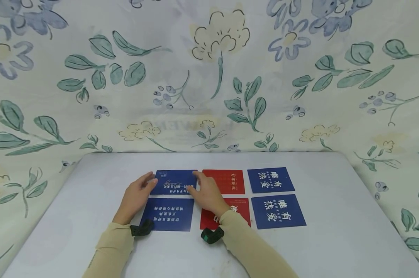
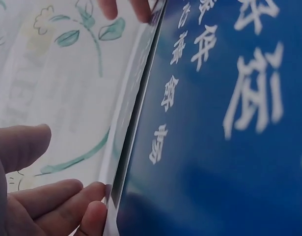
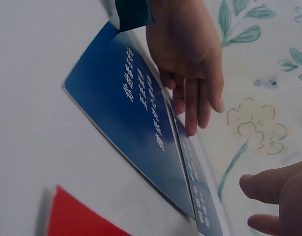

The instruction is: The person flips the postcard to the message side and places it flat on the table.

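A blue card with white and gold writing (image 1: 174, 181) lies flat at the back left of the group. My left hand (image 1: 134, 195) is at its left edge, fingers relaxed and thumb apart. At the card's right edge is my right hand (image 1: 209, 195), its thumb and fingers spread over that side. Just in front lies a second blue card (image 1: 167, 220) with white characters, under my left wrist's edge. The right wrist view shows the left hand (image 3: 190, 73) with straight fingers beside the two blue cards, the right hand (image 3: 283, 201) at the lower right corner.
Two red cards, one behind (image 1: 226, 179) and one in front (image 1: 242, 210), lie in the middle column, the front one partly under my right forearm. Two blue cards, a rear one (image 1: 270, 181) and a front one (image 1: 279, 212), form the right column. A flowered cloth (image 1: 209, 116) hangs behind the white table (image 1: 334, 247).
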Demonstrator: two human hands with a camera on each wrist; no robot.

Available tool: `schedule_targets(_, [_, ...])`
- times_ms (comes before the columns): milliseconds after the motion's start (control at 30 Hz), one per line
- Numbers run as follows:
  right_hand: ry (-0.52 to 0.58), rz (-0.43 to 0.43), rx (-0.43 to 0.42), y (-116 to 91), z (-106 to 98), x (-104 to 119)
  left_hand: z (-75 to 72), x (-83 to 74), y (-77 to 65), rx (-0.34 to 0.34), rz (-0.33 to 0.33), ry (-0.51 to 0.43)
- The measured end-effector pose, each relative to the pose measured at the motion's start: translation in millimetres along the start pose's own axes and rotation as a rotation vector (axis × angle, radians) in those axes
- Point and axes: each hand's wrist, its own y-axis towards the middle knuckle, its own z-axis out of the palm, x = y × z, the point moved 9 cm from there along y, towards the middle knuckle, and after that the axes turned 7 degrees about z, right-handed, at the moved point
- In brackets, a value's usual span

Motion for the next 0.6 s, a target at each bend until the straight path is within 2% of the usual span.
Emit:
schedule_targets(133, [0.023,-0.015,-0.024,0.3,-0.6,0.6,-0.3,3.0,0.2,-0.021,-0.002,-0.044])
schedule_targets(333, [0.126,-0.043,-0.083,0.4,-6.2,-1.3,0.6,3.8,-1.1,-0.056,-0.007,-0.116])
schedule_targets(600, [0.268,-0.079,-0.168,2.6,-13.9,-1.5,-5.3,8.1,-4.8,-0.201,-0.023,-0.182])
